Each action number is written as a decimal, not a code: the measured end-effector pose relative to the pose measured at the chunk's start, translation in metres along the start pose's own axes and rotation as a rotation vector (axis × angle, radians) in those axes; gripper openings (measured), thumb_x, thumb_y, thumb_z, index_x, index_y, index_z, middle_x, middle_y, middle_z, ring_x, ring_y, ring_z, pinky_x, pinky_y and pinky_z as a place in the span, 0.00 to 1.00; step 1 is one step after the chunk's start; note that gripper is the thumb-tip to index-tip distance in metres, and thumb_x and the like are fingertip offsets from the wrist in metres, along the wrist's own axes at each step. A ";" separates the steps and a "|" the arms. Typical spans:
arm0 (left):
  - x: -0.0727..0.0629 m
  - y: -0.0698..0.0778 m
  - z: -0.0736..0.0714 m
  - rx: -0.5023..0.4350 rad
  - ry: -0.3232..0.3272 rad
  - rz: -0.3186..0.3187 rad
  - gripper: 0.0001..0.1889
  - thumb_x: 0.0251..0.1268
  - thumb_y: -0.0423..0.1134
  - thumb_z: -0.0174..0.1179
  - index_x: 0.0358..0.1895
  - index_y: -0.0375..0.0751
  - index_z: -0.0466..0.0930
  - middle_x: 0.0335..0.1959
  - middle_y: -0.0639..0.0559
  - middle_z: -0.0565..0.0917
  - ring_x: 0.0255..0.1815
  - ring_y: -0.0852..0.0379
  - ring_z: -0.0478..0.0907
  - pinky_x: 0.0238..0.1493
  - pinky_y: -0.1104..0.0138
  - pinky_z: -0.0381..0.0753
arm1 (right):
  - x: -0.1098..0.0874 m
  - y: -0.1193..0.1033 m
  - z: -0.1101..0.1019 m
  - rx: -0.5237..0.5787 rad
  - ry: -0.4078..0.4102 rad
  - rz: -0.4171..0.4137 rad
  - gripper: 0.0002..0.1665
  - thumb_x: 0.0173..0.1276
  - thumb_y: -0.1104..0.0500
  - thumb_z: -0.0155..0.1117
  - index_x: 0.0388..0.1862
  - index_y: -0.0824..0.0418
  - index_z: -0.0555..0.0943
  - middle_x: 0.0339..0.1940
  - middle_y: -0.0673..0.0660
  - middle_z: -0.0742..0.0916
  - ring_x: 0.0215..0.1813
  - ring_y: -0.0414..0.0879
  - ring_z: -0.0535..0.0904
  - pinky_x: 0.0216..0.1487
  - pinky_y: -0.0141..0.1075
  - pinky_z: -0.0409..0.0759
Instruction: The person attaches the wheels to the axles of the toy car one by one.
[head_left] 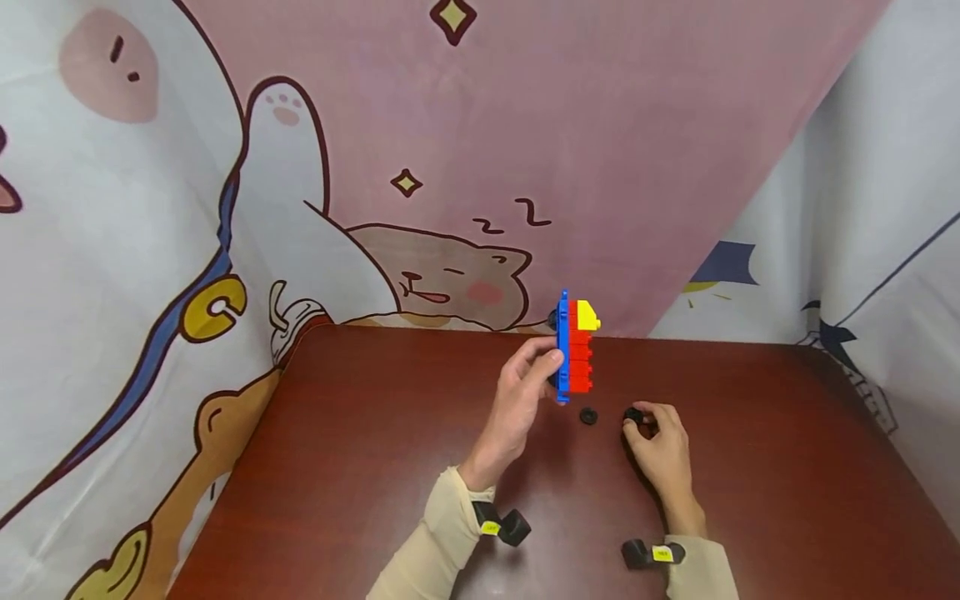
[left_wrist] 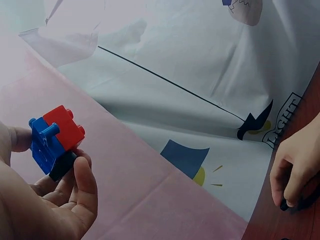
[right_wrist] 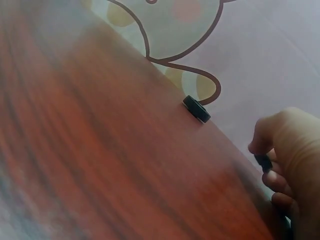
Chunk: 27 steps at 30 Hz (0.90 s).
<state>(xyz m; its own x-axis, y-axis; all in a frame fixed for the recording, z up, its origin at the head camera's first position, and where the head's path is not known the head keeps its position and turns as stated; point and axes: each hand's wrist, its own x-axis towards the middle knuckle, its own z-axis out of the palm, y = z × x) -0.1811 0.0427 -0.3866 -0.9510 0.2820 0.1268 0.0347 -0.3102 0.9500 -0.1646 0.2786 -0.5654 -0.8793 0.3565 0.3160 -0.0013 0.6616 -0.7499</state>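
My left hand (head_left: 517, 392) holds up a toy brick vehicle (head_left: 577, 350) over the table, thumb on one side and fingers on the other. It has a blue base, a row of red bricks and a yellow brick at its far end; black wheels show on the base's left side. In the left wrist view, the blue base (left_wrist: 42, 150) and a red brick (left_wrist: 65, 127) face the camera. My right hand (head_left: 663, 450) pinches a small black wheel (right_wrist: 263, 162) between thumb and fingertips, low over the table. A loose black wheel (head_left: 588, 416) lies between the hands.
The brown wooden table (head_left: 337, 467) ends at a cloth backdrop (head_left: 637, 167) printed with cartoon animals, which also hangs along both sides. Black wrist cameras (head_left: 513, 527) sit on both cuffs. A dark cord-like line runs beside my right forearm.
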 end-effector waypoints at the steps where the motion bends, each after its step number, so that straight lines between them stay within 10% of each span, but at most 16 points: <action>1: 0.001 0.001 0.000 -0.002 -0.001 0.003 0.19 0.74 0.42 0.52 0.60 0.33 0.75 0.43 0.43 0.82 0.28 0.60 0.77 0.33 0.68 0.79 | 0.001 0.000 0.000 0.018 0.012 -0.001 0.17 0.59 0.66 0.69 0.49 0.63 0.84 0.45 0.58 0.82 0.41 0.37 0.72 0.40 0.19 0.67; 8: 0.001 0.002 -0.002 -0.011 -0.010 -0.009 0.20 0.75 0.45 0.50 0.61 0.35 0.74 0.42 0.41 0.84 0.27 0.61 0.82 0.28 0.70 0.78 | 0.006 -0.018 0.003 0.225 0.076 -0.080 0.19 0.57 0.74 0.65 0.49 0.65 0.84 0.46 0.58 0.82 0.37 0.38 0.74 0.39 0.19 0.70; 15: -0.003 0.001 -0.001 -0.035 -0.036 -0.014 0.20 0.76 0.46 0.49 0.62 0.37 0.73 0.43 0.39 0.87 0.24 0.61 0.85 0.26 0.71 0.78 | 0.010 -0.088 -0.014 0.344 0.115 -0.319 0.19 0.52 0.81 0.61 0.45 0.74 0.83 0.42 0.68 0.81 0.37 0.52 0.73 0.41 0.25 0.70; 27: -0.002 0.002 -0.005 -0.031 -0.020 -0.012 0.20 0.76 0.47 0.50 0.63 0.39 0.72 0.42 0.41 0.85 0.26 0.61 0.85 0.26 0.71 0.79 | 0.023 -0.161 -0.041 0.511 0.165 -0.522 0.17 0.53 0.81 0.59 0.44 0.78 0.82 0.42 0.69 0.80 0.44 0.40 0.75 0.48 0.24 0.72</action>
<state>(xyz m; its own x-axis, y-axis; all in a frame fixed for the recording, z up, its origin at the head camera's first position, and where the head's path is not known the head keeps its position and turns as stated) -0.1807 0.0375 -0.3863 -0.9448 0.3042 0.1219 0.0140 -0.3344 0.9423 -0.1652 0.2073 -0.4133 -0.6209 0.2008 0.7577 -0.6556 0.3969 -0.6424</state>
